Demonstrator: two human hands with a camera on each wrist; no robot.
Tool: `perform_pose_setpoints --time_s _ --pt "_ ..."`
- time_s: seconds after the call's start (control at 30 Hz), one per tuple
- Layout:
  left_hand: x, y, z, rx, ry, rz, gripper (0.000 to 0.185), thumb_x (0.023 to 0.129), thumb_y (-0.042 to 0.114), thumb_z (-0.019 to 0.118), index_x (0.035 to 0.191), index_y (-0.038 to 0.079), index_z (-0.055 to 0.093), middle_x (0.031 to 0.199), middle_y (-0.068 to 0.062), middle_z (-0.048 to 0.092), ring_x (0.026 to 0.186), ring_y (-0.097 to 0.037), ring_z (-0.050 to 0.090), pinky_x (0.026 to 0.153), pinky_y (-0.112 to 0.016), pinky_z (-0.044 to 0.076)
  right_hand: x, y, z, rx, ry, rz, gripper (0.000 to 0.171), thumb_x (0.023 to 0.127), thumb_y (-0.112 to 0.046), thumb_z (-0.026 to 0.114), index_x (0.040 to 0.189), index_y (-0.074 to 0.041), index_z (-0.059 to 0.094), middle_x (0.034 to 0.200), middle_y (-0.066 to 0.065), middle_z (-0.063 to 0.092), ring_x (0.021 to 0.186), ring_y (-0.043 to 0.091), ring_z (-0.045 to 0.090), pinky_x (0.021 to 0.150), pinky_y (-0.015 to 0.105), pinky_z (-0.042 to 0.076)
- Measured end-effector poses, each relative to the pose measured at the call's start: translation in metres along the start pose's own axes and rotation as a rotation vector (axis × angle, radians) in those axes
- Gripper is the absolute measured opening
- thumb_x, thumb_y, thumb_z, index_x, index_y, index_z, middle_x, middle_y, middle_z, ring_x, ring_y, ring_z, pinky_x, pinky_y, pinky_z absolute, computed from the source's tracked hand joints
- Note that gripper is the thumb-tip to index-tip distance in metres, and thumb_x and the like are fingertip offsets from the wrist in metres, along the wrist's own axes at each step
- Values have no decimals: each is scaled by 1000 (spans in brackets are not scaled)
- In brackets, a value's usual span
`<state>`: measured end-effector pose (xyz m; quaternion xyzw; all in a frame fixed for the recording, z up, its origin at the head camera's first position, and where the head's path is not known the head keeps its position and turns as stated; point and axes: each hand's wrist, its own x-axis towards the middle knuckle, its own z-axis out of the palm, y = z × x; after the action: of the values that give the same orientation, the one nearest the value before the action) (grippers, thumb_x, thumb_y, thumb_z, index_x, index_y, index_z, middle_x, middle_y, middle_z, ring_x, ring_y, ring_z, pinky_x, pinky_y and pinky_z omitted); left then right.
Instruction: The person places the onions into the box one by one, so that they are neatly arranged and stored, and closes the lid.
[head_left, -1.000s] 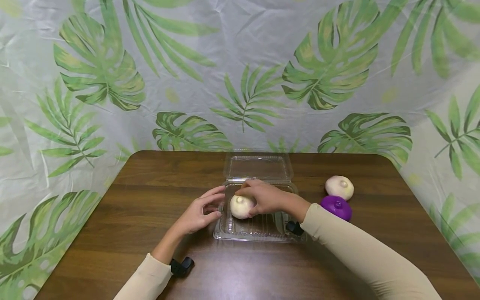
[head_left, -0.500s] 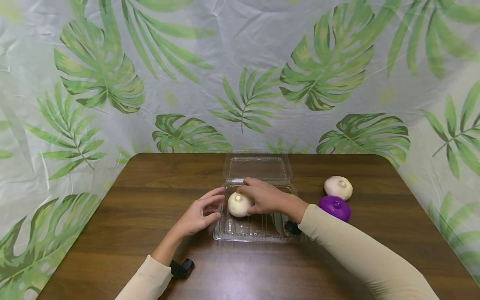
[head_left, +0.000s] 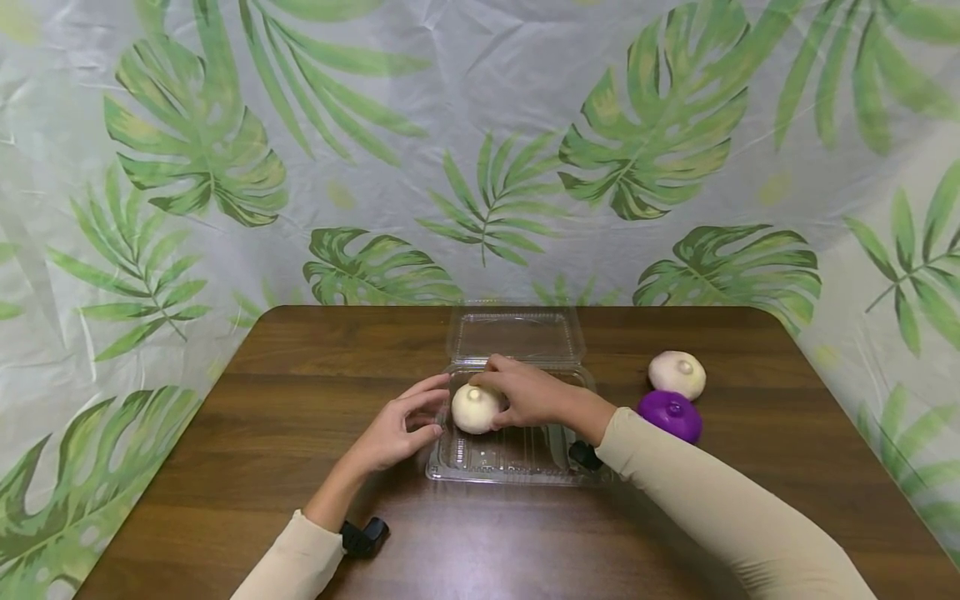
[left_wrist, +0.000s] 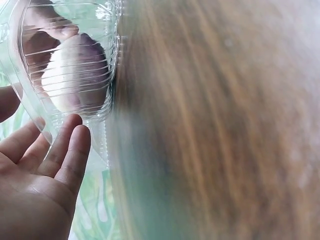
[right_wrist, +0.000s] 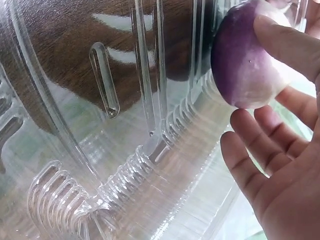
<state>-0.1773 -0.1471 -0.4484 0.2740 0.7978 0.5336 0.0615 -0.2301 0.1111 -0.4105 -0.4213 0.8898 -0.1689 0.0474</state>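
A white-and-purple turnip sits in the left part of a clear plastic clamshell box, whose lid is folded back. My right hand holds it from the right, and in the right wrist view the thumb presses on the turnip's purple-and-white side. At the box's left wall is my left hand, with relaxed, spread fingers. Through the ribbed wall in the left wrist view the turnip shows close beyond the left fingertips. Whether those fingertips touch the wall, I cannot tell.
To the right on the brown wooden table lie another pale turnip and a purple round vegetable with a nub on top, side by side. The clear lid lies toward the far edge. Behind hangs a leaf-patterned cloth.
My right hand has shifted the turnip slightly to the left inside the box, nearer its left wall. My left hand stays where it was.
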Motion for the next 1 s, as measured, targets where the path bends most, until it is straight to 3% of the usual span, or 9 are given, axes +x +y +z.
perform_pose_setpoints --time_s 0.2,0.43,0.6,0.73,1.0 --pt "0 0 0 0 6 -2 52 88 -4 63 138 -8 51 159 -16 36 125 -39 58 97 -29 53 0 0 0 3 -8 -3 62 79 -27 84 135 -15 60 118 7 56 96 17 58 82 36 51" --pt "0 0 0 5 2 -2 52 89 -3 63 139 -8 51 159 -16 36 125 -40 58 98 -36 53 0 -1 0 -4 -8 -12 62 79 -27 84 135 -14 59 118 8 56 93 17 56 80 34 50" --pt "0 0 -1 9 1 -3 52 89 -3 63 139 -7 51 159 -15 36 127 -39 56 98 -30 53 0 -2 -1 -8 -11 -10 62 80 -26 84 135 -13 58 119 9 56 93 17 56 81 35 51" --pt "1 0 -1 8 -1 -3 52 89 -3 63 140 -7 51 160 -15 35 127 -39 57 97 -27 52 0 -3 -2 -5 -24 8 65 79 -25 84 137 -13 56 121 9 55 96 19 57 83 38 51" --pt "1 -1 0 13 -4 -1 52 89 -3 63 140 -7 51 160 -15 35 126 -40 57 97 -33 53 -3 -4 -12 21 -83 60 71 83 -25 80 144 -10 48 130 12 52 109 24 58 92 42 52"
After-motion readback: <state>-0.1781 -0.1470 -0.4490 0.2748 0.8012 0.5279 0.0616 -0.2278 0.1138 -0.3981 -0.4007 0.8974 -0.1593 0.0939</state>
